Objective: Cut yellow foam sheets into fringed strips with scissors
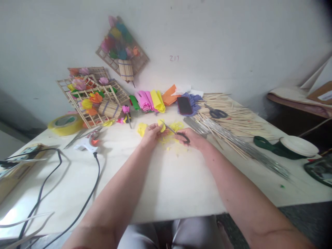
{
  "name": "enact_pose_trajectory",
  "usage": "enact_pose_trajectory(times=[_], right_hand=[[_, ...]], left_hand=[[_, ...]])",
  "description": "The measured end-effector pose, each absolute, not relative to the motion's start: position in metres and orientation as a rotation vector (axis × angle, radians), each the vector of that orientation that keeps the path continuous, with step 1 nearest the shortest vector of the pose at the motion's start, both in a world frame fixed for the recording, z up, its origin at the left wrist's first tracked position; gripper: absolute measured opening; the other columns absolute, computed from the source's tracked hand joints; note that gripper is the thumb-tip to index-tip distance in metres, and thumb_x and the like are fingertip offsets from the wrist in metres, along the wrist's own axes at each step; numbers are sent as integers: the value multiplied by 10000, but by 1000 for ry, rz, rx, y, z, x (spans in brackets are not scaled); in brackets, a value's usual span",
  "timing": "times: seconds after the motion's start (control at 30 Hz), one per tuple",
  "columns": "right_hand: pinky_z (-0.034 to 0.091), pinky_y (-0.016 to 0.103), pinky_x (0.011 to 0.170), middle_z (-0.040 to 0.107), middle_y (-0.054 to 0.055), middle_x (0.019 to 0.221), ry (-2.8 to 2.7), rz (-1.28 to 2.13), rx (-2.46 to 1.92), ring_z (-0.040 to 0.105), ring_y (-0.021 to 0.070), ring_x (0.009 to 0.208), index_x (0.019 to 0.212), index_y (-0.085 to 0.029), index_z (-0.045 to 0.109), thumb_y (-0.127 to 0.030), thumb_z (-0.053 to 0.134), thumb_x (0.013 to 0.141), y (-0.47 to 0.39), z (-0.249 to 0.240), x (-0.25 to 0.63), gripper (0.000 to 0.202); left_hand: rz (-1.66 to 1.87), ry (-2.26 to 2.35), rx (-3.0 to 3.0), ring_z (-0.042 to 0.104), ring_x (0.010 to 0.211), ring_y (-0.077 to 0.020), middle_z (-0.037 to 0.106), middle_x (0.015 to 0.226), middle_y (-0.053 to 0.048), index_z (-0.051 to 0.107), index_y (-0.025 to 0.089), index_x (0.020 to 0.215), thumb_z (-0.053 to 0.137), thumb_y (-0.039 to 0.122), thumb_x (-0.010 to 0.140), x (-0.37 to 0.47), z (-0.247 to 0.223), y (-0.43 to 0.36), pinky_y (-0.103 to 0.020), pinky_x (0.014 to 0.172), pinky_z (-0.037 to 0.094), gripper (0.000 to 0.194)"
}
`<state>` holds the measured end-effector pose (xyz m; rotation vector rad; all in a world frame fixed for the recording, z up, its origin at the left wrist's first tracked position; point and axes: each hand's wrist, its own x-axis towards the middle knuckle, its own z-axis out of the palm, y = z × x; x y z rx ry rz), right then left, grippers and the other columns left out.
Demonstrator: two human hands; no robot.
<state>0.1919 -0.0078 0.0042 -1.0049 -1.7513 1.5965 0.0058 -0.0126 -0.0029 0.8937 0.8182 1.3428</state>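
My left hand [153, 133] pinches a small piece of yellow crepe paper [162, 125] near the middle of the table. My right hand [190, 137] grips a pair of scissors [184, 137] with dark handles, its blades pointing up and left to the yellow piece. The blade tips lie at the edge of that piece; whether they are cutting it I cannot tell. More yellow paper [141, 129] lies just left of my left hand. Yellow scraps [177, 125] are scattered behind and below the hands.
Bamboo frames with paper flowers [95, 103], a tape roll [66, 124] and a corded glue gun [89, 143] stand left. Behind are rolled crepe paper [145, 100] and a phone [184, 105]. Sticks [233, 121], wires [246, 148], other scissors [218, 113] and green ribbon [268, 144] lie right.
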Motion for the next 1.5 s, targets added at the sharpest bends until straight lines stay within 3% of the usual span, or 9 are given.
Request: enact_pose_trajectory(times=[0.43, 1.1, 1.5], right_hand=[[261, 161, 287, 441, -69, 397, -1762, 1562, -1026, 344, 34, 296, 609, -147, 496, -324, 654, 646, -11, 7, 191, 239], [271, 154, 305, 453, -61, 430, -1740, 1579, -994, 358, 31, 331, 607, -148, 485, -416, 657, 637, -11, 4, 192, 320], [253, 159, 288, 439, -66, 412, -1737, 1578, -989, 340, 32, 313, 597, -150, 490, -386, 655, 644, -7, 0, 192, 292]], left_hand=[[1369, 827, 847, 647, 709, -175, 655, 720, -64, 568, 117, 680, 692, 224, 630, 6, -2, -12, -298, 701, 528, 171], [1287, 806, 917, 654, 688, -183, 667, 716, -74, 570, 115, 696, 681, 223, 640, 5, -2, -14, -297, 668, 523, 164], [1282, 801, 921, 655, 692, -184, 671, 728, -72, 560, 122, 695, 687, 236, 632, 6, -2, -15, -278, 635, 518, 183]])
